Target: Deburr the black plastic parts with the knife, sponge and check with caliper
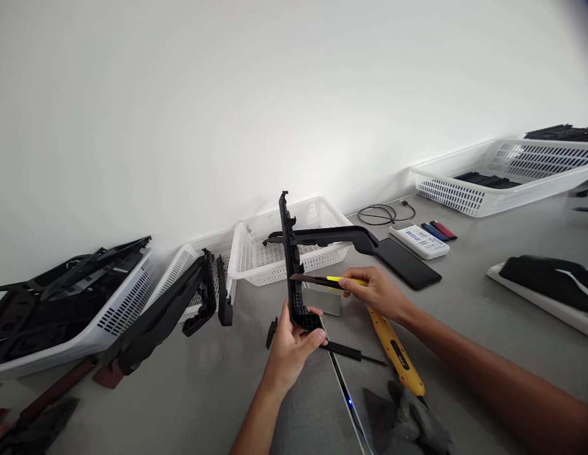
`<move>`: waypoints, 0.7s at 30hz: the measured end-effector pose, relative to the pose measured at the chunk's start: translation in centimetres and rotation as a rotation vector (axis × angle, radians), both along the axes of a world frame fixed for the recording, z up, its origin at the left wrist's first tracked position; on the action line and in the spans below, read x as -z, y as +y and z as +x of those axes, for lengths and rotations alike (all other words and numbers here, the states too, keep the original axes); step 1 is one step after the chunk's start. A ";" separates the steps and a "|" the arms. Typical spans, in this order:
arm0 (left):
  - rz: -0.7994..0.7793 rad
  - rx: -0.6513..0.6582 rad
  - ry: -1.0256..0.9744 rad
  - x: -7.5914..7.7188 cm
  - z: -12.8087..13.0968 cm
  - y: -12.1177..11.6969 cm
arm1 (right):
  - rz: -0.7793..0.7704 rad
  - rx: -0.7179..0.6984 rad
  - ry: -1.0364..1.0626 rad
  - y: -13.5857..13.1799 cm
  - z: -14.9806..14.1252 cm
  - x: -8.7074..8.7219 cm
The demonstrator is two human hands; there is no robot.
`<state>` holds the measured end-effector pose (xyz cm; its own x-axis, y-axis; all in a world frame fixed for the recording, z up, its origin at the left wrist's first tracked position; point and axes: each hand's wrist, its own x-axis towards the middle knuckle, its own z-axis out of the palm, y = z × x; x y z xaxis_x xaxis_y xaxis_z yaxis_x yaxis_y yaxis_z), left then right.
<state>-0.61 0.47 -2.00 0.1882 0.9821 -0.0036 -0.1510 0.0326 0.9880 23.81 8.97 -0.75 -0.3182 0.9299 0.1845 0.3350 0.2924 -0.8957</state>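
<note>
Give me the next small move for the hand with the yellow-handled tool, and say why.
Probably draw the yellow-handled tool lightly along the upright black part with the right hand: the tool's tip overlaps the part's side in this view, though contact is unclear, and the left hand grips the part's lower end, which should steady it.

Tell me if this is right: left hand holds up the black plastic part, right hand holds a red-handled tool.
The colour is wrong: the head view shows a yellow-handled tool in the right hand; the left hand does hold up the black plastic part.
</note>
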 end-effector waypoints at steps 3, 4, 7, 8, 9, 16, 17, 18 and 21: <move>-0.001 0.001 -0.016 -0.2 0.1 -0.1 | 0.023 -0.013 -0.012 -0.1 -0.1 0.2; 0.003 -0.007 -0.020 -0.4 0.1 -0.1 | 0.025 -0.040 -0.017 -0.2 -0.2 0.2; -0.005 -0.068 -0.041 -1.0 0.3 -0.2 | 0.006 -0.146 -0.035 -0.7 -0.5 0.1; -0.022 -0.091 -0.051 -1.2 0.3 -0.2 | -0.002 -0.174 -0.045 -0.8 -0.6 0.0; -0.039 -0.108 -0.062 -1.4 0.3 -0.2 | -0.005 -0.193 -0.057 -0.9 -0.6 -0.2; -0.030 -0.234 -0.042 -0.7 0.4 0.0 | 0.090 -0.035 -0.090 -0.8 -0.4 -0.6; -0.025 -0.242 -0.045 -0.5 0.4 0.1 | 0.097 -0.014 -0.092 -0.7 -0.3 -0.6; -0.022 -0.246 -0.052 -0.5 0.4 0.1 | 0.100 -0.004 -0.095 -0.7 -0.2 -0.6; -0.033 -0.242 -0.081 -0.6 0.3 0.2 | 0.093 -0.020 -0.095 -0.5 -0.1 -0.5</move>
<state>-0.31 0.62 -1.39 -0.0515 0.9982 -0.0310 -0.2369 0.0179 0.9714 23.73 8.44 -0.26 -0.3569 0.9033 0.2380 0.4101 0.3804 -0.8289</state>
